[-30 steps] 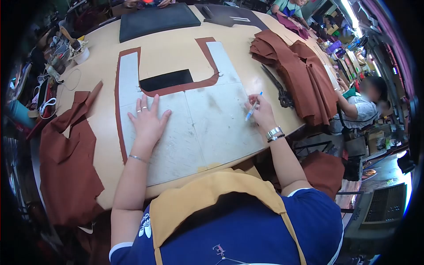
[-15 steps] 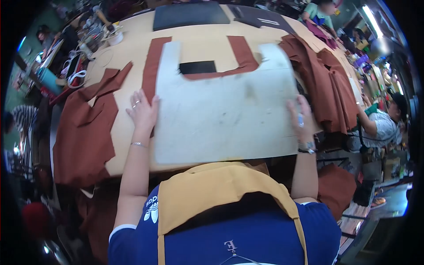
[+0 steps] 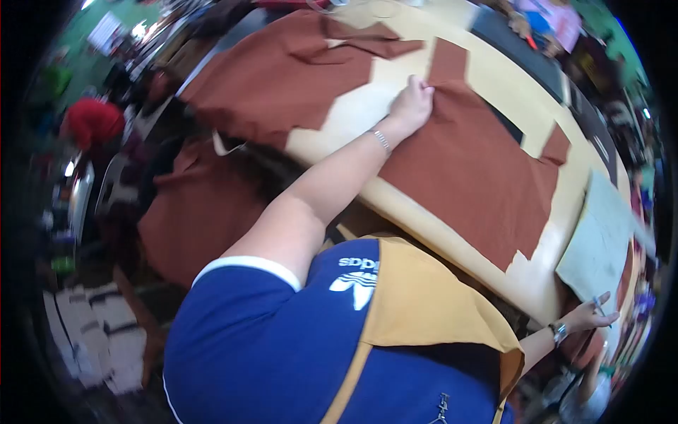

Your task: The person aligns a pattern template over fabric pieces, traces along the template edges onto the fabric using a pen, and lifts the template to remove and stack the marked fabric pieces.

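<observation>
At the left edge of the notched brown cloth on the table, left hand pinches, fingers together; right of the cloth, right hand's fingers grip pen beside pale template; step presumably cloth positioning, next calling for even tension.

The tan table bears a notched brown cloth, which spreads rightward from my left hand's grip at its edge. Left of that grip lies a second brown cloth; beyond it, rightward, a black rectangle and, farther, a dark board.
</observation>
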Demonstrator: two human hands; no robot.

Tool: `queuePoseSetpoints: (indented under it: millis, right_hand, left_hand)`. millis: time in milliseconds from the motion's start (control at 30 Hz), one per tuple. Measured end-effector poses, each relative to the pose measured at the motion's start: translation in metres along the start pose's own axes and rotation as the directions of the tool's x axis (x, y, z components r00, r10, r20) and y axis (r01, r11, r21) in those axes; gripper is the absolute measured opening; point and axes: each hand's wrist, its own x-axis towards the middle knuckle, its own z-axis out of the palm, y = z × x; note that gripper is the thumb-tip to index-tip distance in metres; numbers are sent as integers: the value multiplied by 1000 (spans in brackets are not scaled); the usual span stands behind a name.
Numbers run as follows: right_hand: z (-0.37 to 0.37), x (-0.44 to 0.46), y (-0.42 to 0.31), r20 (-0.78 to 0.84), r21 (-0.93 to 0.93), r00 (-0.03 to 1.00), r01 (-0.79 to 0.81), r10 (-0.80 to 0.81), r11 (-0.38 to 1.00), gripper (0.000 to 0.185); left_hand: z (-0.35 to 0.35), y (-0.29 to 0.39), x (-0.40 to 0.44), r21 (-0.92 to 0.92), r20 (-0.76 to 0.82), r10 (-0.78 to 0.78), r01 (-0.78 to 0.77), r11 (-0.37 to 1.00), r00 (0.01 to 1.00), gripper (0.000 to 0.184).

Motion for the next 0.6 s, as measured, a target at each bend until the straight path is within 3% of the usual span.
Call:
queuePoseSetpoints:
  millis: [33, 67, 100, 133, 200, 233, 267, 300, 333, 400, 433, 467, 500, 533, 600]
  right_hand:
    - [10, -11, -18, 168, 272, 977, 80, -129, 959, 58]
    - [38, -32, -23, 324, 668, 944, -275, 61, 691, 56]
    - [67, -58, -29, 548, 801, 825, -565, 140, 196, 55]
    - [79, -82, -55, 664, 736, 746, -664, 52, 131, 53]
    - [66, -107, -129, 700, 653, 676, -477, -229, 588, 50]
    - [53, -112, -161, 684, 511, 601, 9, -413, 860, 49]
    - [39, -113, -189, 828, 458, 469, -253, -306, 852, 49]
    - [36, -118, -197, 862, 456, 405, -355, -305, 816, 50]
    - [34, -123, -206, 891, 437, 339, -453, -303, 777, 51]
    - [46, -137, -193, 849, 490, 357, -262, -388, 831, 51]
    - [51, -141, -187, 827, 512, 359, -162, -433, 843, 51]
    - [53, -141, -186, 828, 523, 355, -207, -434, 827, 51]
    - [50, -142, -187, 829, 522, 355, -218, -431, 824, 50]
    - [48, -141, -188, 831, 521, 356, -226, -428, 823, 50]
    - [46, -141, -191, 825, 531, 366, -244, -430, 812, 50]
  left_hand:
    - [-9, -3, 5, -117, -50, 11, -17, 993, 999, 34]
    - [-18, -8, 11, -183, -80, -66, 51, 982, 995, 32]
    - [-37, 0, 15, -255, -103, -140, 110, 961, 985, 31]
    - [-66, 4, 23, -296, -48, -191, 169, 940, 980, 34]
    - [-148, 16, 21, -363, -46, -301, 265, 893, 952, 30]
    - [-189, 20, 21, -414, -84, -378, 313, 855, 922, 29]
    - [-234, 8, 17, -536, -50, -378, 294, 791, 925, 29]
    - [-278, -4, 13, -647, -17, -377, 277, 710, 926, 28]
    - [-323, 11, -10, -786, 43, -429, 295, 543, 902, 25]
    - [-431, -44, -46, -542, -293, -354, 151, 827, 888, 31]
    - [-479, -66, -70, -577, -411, -468, 174, 798, 782, 31]
    - [-510, -75, -107, -646, -459, -576, 191, 739, 676, 35]
    - [-543, -94, -147, -649, -517, -578, 151, 746, 631, 37]
    - [-550, -93, -185, -534, -631, -559, 222, 816, 538, 39]
    - [-598, -156, -268, -449, -666, -530, 285, 847, 525, 45]
